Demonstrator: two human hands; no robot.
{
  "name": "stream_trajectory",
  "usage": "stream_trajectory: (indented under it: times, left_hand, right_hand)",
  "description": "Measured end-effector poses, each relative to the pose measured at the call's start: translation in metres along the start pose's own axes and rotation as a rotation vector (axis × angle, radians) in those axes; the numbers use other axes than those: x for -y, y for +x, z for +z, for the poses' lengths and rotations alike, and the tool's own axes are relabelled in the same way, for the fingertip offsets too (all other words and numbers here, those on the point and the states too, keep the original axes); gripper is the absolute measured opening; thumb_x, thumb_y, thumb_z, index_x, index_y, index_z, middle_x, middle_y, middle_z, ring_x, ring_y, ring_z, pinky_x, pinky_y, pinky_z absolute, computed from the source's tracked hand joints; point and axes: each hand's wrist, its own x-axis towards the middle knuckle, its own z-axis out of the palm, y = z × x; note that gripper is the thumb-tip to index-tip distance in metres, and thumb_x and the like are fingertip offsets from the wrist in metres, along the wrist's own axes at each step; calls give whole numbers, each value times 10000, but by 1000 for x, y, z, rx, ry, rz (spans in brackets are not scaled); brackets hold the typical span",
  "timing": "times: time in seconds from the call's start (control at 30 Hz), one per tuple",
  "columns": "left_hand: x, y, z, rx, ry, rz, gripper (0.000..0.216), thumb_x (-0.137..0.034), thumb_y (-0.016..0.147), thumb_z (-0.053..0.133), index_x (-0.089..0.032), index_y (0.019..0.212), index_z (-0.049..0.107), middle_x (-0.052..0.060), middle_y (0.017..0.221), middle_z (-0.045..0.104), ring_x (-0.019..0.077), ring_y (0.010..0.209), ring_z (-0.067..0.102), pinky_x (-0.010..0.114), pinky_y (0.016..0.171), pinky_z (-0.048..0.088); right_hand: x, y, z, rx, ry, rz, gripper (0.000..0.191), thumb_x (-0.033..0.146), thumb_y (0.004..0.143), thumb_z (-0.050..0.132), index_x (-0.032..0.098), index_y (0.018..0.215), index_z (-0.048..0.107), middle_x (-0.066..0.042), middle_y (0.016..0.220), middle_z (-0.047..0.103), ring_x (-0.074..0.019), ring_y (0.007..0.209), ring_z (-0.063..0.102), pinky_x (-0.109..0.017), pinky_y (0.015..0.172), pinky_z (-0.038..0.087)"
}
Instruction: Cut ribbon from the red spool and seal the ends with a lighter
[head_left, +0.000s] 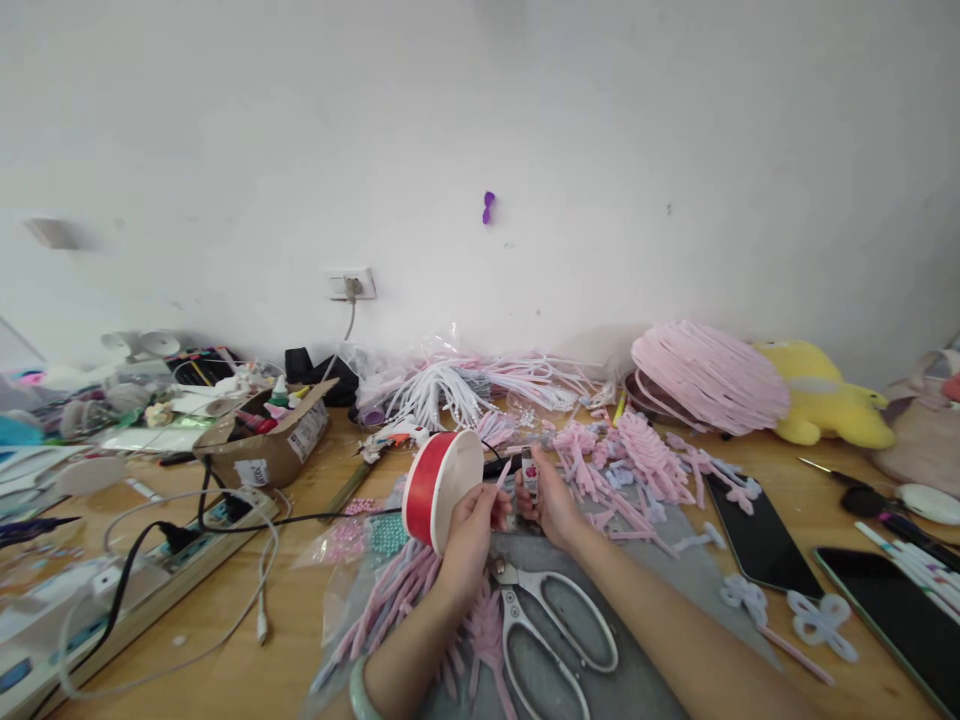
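My left hand (472,525) is closed at the rim of a spool of red ribbon (421,490), which stands on edge above the table. A thin pale pink tip (505,472) sticks up from its pinched fingers; I cannot tell whether it is a ribbon end. Close by on the right, my right hand (555,505) is wrapped round a small white lighter (530,480) with a red mark. Scissors with white handles (551,610) lie below both hands on a grey mat (637,640). Pink and lilac pipe cleaners (390,600) lie under my left forearm.
Fuzzy pink pieces (637,455) and white pipe cleaners (442,390) lie behind the hands. Two phones (765,535) are at the right. At the left are a cardboard box (281,440), a power strip (172,560) with cables, and bead bags (386,535).
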Motion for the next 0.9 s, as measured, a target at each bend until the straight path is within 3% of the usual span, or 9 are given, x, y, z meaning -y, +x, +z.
stream_trajectory:
  times: [0.13,0.27,0.37,0.47,0.53,0.67,0.77,0.9]
  left_hand:
    - [-1,-1,0,28,-181,-39,253,-392,608,636,-146,602,580,-25,534,520,64,449,398,196,463,297]
    - [0,-1,0,83,-240,-57,299,-418,595,662,-138,619,559,-25,563,508,65,476,410,201,488,320]
    - [2,0,1,112,-105,-55,330,-470,623,616,-150,607,537,-28,542,493,70,451,396,209,466,300]
    - [0,0,0,129,182,-26,365,-517,690,512,-169,579,510,-34,506,466,75,412,358,217,434,272]
    - [-6,-2,-3,129,427,119,337,-470,744,468,-180,576,500,-34,513,455,89,442,384,219,460,305]
    - [-17,-7,-10,181,874,583,143,-260,798,458,-192,759,578,7,710,548,134,668,524,236,643,409]
    - [-17,-7,-15,131,1055,806,175,-183,813,437,-196,913,580,49,872,562,160,830,544,271,757,430]
    - [-13,-6,-17,29,1250,945,188,-172,802,472,-191,945,593,75,952,545,196,921,502,321,825,416]
  right_hand:
    - [-9,-2,4,93,14,-170,360,475,598,656,136,632,539,45,487,455,-48,390,379,-172,369,225]
    - [-14,-7,11,199,-42,-179,317,414,600,671,137,580,517,46,461,461,-59,371,408,-195,384,286]
    - [-10,-8,13,206,-78,-172,310,412,603,655,149,560,497,55,427,442,-67,338,401,-203,363,286]
    - [-2,-4,8,109,-117,-203,270,384,608,634,145,584,512,58,419,427,-48,339,340,-184,344,219]
    - [4,3,2,38,-183,-251,248,364,606,623,144,598,508,53,441,448,-34,340,289,-182,336,171]
    - [15,14,-12,37,-511,-303,179,309,615,595,154,618,505,67,421,427,-43,335,289,-191,345,196]
    - [26,12,-16,132,-740,-332,119,248,620,566,155,600,494,77,420,391,-49,366,317,-185,375,235]
    - [40,0,-14,330,-909,-287,81,212,620,544,152,619,489,69,461,403,-54,407,341,-174,389,253]
